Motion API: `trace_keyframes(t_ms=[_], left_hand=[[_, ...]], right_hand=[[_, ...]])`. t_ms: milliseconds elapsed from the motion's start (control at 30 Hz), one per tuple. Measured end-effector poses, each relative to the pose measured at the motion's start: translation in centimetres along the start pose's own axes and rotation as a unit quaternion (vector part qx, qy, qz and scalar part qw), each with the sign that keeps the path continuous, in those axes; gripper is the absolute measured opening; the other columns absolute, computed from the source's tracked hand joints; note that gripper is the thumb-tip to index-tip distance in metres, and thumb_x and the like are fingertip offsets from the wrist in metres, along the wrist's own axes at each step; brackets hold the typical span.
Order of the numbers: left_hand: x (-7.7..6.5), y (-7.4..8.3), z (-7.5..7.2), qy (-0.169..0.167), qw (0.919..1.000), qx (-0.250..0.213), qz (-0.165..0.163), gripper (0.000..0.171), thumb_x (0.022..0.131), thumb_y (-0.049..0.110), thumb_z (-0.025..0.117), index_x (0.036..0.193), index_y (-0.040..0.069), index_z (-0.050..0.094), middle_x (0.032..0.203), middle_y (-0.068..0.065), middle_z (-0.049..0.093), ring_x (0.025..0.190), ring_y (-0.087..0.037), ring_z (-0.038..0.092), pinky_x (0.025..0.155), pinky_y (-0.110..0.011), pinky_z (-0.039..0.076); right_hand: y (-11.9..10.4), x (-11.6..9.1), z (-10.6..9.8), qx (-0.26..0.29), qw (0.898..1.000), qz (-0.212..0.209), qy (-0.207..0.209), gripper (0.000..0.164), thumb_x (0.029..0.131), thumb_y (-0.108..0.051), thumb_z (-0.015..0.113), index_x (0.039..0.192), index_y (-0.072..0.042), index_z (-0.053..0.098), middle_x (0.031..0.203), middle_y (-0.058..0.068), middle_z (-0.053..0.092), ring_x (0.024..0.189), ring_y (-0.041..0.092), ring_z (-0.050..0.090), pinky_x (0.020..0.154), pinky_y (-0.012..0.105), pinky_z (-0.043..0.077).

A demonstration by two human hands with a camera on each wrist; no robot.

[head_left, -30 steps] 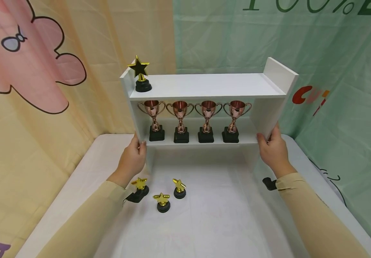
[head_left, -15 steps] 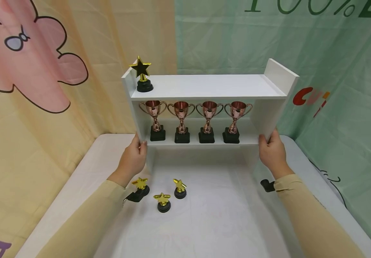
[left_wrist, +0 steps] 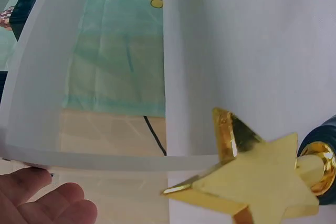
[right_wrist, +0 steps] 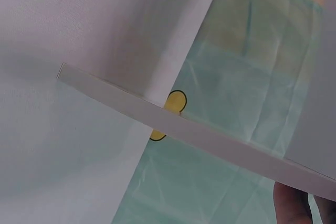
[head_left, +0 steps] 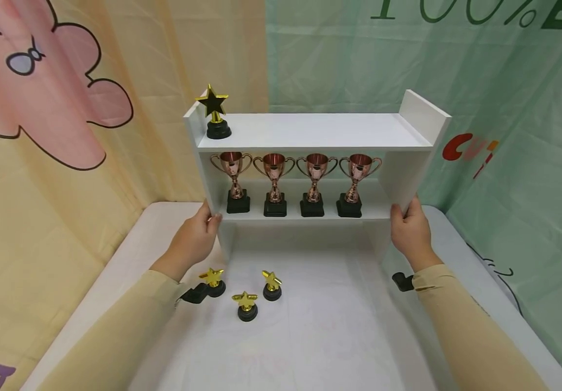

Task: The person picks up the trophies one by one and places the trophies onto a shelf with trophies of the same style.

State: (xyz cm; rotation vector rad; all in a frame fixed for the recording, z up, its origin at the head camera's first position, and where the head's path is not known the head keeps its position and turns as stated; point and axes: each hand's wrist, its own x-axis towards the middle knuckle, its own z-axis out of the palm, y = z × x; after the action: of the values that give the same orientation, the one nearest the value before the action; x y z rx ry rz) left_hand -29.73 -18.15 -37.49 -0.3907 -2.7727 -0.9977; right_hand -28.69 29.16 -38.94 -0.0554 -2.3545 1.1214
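A white two-tier shelf (head_left: 305, 130) stands at the back of the table. My left hand (head_left: 188, 239) holds its left side panel near the lower board, thumb at the front edge. On the opposite panel, my right hand (head_left: 411, 233) grips at about the same height. Several copper-coloured trophy cups (head_left: 316, 165) on black bases stand in a row on the lower board. A gold star trophy (head_left: 217, 129) occupies the left end of the top board. In the left wrist view, fingertips (left_wrist: 31, 179) meet the panel's outer face; right fingertips (right_wrist: 291, 198) show beside the other panel.
Three more gold star trophies stand on the white table (head_left: 320, 336): one by my left wrist (head_left: 214, 279), one in front (head_left: 246, 305) and one to the right (head_left: 272, 285). Printed curtains (head_left: 320, 60) hang behind and at both sides. A dark cable (head_left: 505, 288) runs along the right edge.
My left forearm and wrist have shifted slightly left, away from the nearest star trophy. The right wrist has edged a little left. The shelf and its trophies look nearly unmoved.
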Motion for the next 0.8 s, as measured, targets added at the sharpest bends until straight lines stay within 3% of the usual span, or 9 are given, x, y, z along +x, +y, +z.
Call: trace_keyframes(t_ms=[300, 800], left_hand=[[-0.2, 0.0, -1.0, -0.04, 0.999, 0.018, -0.004, 0.067, 0.115, 0.036, 0.039, 0.171, 0.026, 0.005, 0.164, -0.017, 0.045, 0.14, -0.043, 0.057, 0.105, -0.061, 0.055], [-1.2, 0.1, -2.5, -0.05, 0.9972, 0.056, 0.005, 0.065, 0.114, 0.04, 0.041, 0.171, 0.025, 0.012, 0.163, -0.017, 0.046, 0.145, -0.044, 0.051, 0.113, -0.065, 0.045]], right_hand=[[0.1, -0.1, 0.1, 0.0, 1.0, -0.002, 0.002, 0.049, 0.112, -0.031, 0.041, 0.156, -0.009, 0.039, 0.149, 0.031, 0.054, 0.132, 0.053, 0.056, 0.103, 0.073, 0.046], [0.2, 0.0, 0.0, 0.007, 1.0, -0.003, -0.001, 0.051, 0.112, -0.031, 0.04, 0.158, -0.008, 0.037, 0.148, 0.032, 0.054, 0.131, 0.053, 0.056, 0.1, 0.072, 0.047]])
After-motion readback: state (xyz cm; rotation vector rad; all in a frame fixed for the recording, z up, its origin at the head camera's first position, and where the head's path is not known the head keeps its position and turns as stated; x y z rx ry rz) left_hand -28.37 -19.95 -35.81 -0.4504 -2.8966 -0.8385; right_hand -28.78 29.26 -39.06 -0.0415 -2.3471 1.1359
